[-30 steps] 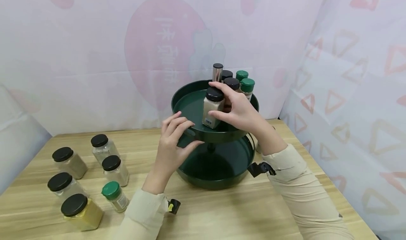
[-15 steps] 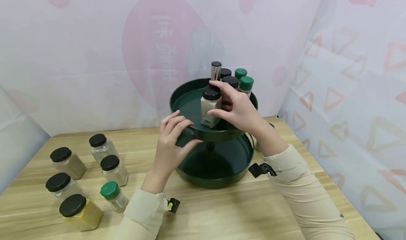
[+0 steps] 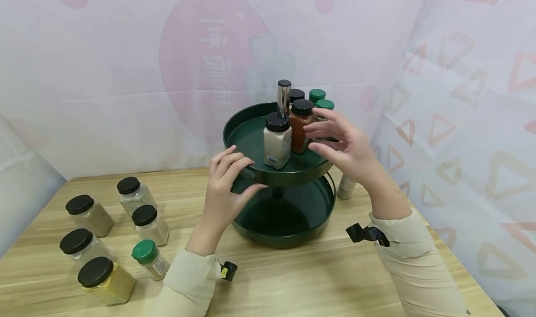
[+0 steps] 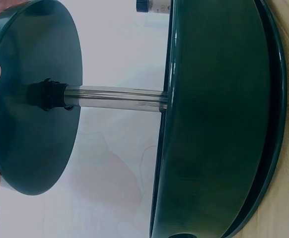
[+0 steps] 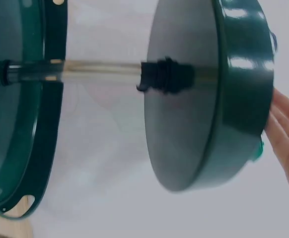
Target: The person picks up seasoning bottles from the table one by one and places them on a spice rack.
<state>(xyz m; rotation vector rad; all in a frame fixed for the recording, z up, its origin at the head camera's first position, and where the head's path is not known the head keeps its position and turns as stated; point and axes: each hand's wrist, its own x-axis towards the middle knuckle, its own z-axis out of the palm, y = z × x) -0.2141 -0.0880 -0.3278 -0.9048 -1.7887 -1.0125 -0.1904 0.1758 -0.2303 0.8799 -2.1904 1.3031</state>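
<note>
A dark green two-tier tray (image 3: 278,238) stands on the table. My left hand (image 3: 224,191) grips the front left rim of its upper tier, fingers at the rim and thumb below. On that tier, by the chrome post, stands an upright black-capped jar of pale powder (image 3: 277,145). Just right of it is a black-capped jar of reddish-brown spice (image 3: 300,128). My right hand (image 3: 345,147) hovers by the tier's right side with fingers spread, holding nothing. In the right wrist view, fingers (image 5: 286,126) show beyond the upper tier.
Several black-capped jars, one with yellow powder (image 3: 110,284), and a green-capped shaker (image 3: 151,259) stand on the table at left. Green-capped bottles (image 3: 317,95) sit at the upper tier's back right. A pale bottle (image 3: 345,187) stands right of the tray.
My right hand has let go of the pale powder jar and moved right, away from it. The jar now stands alone on the upper tier. My left hand has stayed at the rim.
</note>
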